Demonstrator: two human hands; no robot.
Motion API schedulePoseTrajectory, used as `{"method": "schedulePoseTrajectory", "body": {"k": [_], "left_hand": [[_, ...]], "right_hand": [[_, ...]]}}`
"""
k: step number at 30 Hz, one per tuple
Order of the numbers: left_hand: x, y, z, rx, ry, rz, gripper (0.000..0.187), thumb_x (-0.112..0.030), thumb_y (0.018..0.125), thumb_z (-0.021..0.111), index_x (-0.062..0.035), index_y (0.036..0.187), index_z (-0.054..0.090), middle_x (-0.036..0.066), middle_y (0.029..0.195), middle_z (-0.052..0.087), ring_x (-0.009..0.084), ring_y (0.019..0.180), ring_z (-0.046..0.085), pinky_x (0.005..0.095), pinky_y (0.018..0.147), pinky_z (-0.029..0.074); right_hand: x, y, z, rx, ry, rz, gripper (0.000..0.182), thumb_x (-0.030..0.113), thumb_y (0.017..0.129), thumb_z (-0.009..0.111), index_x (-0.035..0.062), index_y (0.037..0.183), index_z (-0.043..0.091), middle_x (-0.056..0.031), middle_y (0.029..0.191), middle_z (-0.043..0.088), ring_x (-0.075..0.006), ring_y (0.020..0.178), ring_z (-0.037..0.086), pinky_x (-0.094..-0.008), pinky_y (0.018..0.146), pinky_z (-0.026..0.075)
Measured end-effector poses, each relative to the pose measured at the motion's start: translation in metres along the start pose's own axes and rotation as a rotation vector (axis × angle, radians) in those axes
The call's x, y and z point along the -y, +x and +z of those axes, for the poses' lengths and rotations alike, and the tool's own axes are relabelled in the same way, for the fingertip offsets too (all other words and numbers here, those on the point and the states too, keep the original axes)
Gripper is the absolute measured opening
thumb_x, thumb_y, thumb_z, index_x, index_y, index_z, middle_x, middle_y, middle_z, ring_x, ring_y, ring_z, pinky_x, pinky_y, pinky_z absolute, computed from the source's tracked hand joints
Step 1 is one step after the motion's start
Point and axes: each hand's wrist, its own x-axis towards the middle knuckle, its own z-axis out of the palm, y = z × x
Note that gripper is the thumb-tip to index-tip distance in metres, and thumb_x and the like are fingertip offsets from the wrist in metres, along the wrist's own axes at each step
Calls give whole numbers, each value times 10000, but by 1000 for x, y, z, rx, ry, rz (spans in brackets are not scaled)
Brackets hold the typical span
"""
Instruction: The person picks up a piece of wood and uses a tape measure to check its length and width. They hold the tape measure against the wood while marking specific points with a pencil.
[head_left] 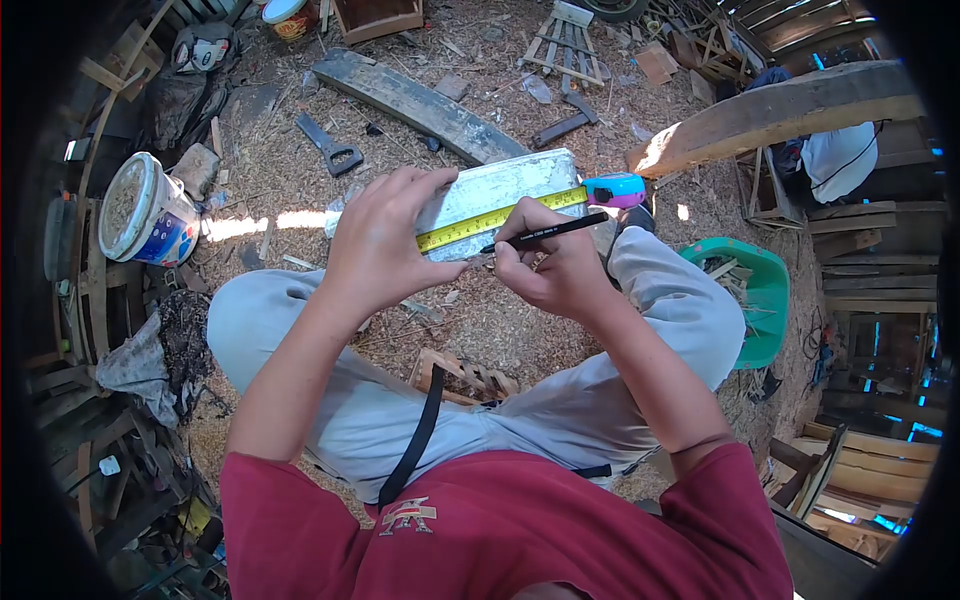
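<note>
A whitish, worn rectangular piece [510, 181] lies in front of me, with the yellow tape [480, 223] of a tape measure stretched along it. The blue and pink tape case [614, 189] sits at its right end. My left hand [385, 235] grips the left end of the piece, thumb below and fingers above. In my right hand [560, 262] is a black pen [556, 232], pointing left, its tip near the lower edge of the piece just under the tape. My right fingers touch the tape area.
A long plank [415, 105] lies beyond the piece, with a saw handle [343, 157] to its left. A white bucket [150, 210] stands left. At right are a green basin [765, 300] and a thick beam [780, 115]. Wood shavings cover the ground.
</note>
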Motion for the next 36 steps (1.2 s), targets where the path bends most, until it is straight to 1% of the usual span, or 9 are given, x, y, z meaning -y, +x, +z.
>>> {"method": "schedulePoseTrajectory", "body": {"k": [5,11,23,29,32,36], "left_hand": [[0,0,-1,10,4,-8,864,-267,570,956,-106,1362,648,94,1180,687,302,1104,652,432,957,520],[-1,1,-1,11,4,-8,861,-269,571,959,-110,1359,649,91,1184,685,301,1106,651,432,954,519],[0,0,-2,16,-5,-7,865,-271,572,960,-109,1362,647,92,1178,686,306,1113,652,441,949,523],[0,-1,-1,14,-5,-3,869,-267,565,960,-109,1360,647,92,1169,687,310,1103,655,439,943,528],[0,-1,-1,10,-3,-2,867,-266,566,960,-107,1360,648,93,1176,687,310,1105,654,439,943,529],[0,-1,-1,15,-1,-2,861,-267,571,957,-104,1359,648,95,1187,687,309,1117,651,440,949,530]], "right_hand": [[0,1,0,-6,-20,-14,104,17,900,700,27,912,597,16,796,578,-21,684,529,-211,592,450],[3,0,-1,9,-3,24,107,23,897,704,26,910,598,17,792,572,-26,692,529,-220,604,452],[2,1,1,-3,17,-13,107,22,894,703,29,903,597,19,791,557,-23,690,514,-218,593,439],[2,1,0,13,9,20,107,23,892,704,29,903,597,19,794,558,-24,694,518,-218,594,440],[0,1,2,-7,13,-16,108,29,892,706,30,903,598,19,794,560,-25,693,522,-220,598,445],[3,0,0,23,8,24,106,35,898,704,30,905,598,17,794,563,-29,689,527,-222,608,455]]}}
